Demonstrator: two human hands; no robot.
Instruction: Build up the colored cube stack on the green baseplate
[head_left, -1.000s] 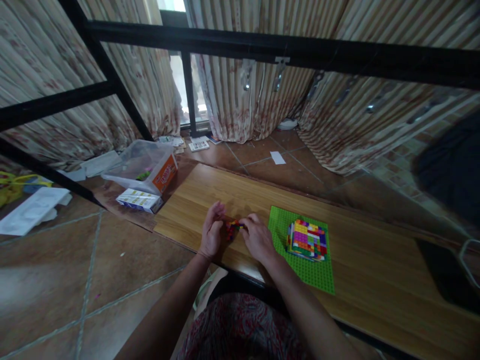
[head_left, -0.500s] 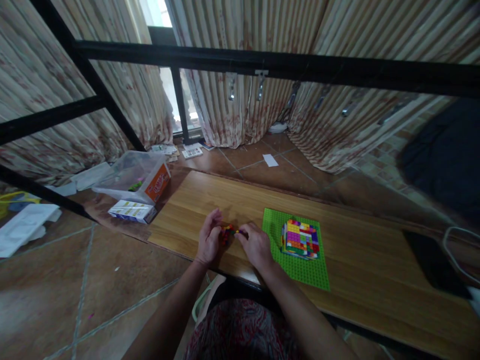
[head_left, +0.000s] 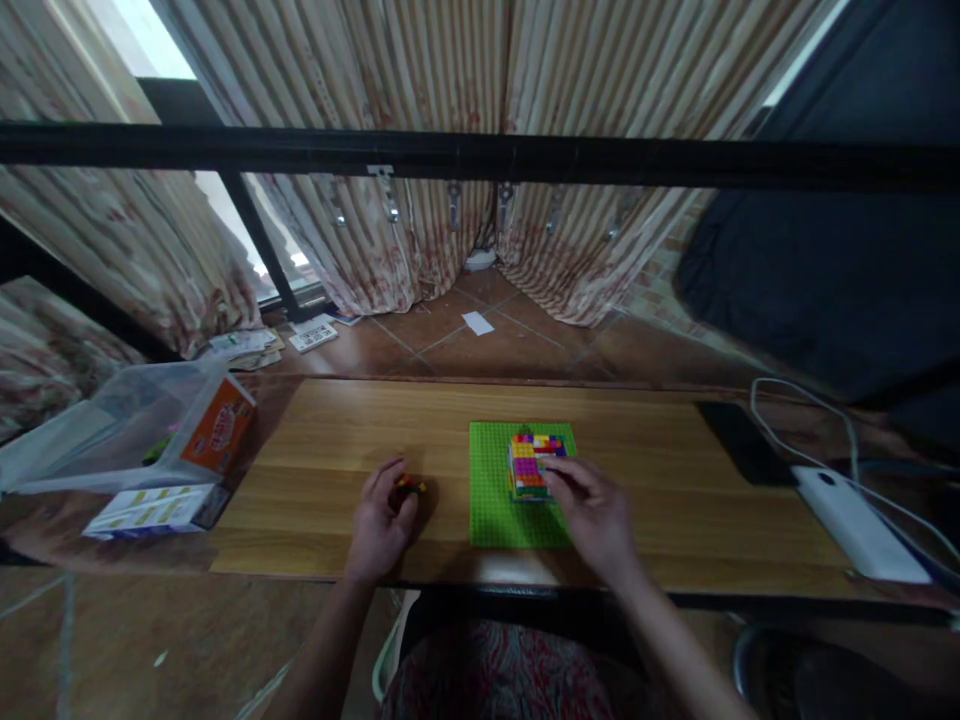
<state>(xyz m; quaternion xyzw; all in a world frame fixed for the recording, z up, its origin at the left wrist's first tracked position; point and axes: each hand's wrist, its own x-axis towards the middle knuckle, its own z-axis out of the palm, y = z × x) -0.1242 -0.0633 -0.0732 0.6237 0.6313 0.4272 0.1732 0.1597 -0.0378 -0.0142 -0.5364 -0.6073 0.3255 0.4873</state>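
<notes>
On the wooden table, a green studded baseplate (head_left: 489, 485) carries a square block of multicoloured building bricks (head_left: 526, 468). My right hand (head_left: 600, 515) reaches over the block's right side, thumb and fingertips pinched at its top. Whatever brick sits between those fingertips is mostly hidden. Left of the baseplate, a small heap of loose red, orange and yellow bricks (head_left: 409, 484) lies beside my left hand (head_left: 381, 525). That hand rests on the table with thumb and fingers apart, curved around the heap's left side.
At the left stand a clear plastic bin (head_left: 142, 470) with an orange label and a white-and-yellow box (head_left: 154, 510). A black flat device (head_left: 746, 443), a white power strip (head_left: 859, 522) and a cable lie at the right. A black bar (head_left: 465, 155) crosses beyond the table.
My right hand has moved from the loose bricks to the block on the baseplate. My left hand stays by the heap. The view has turned right.
</notes>
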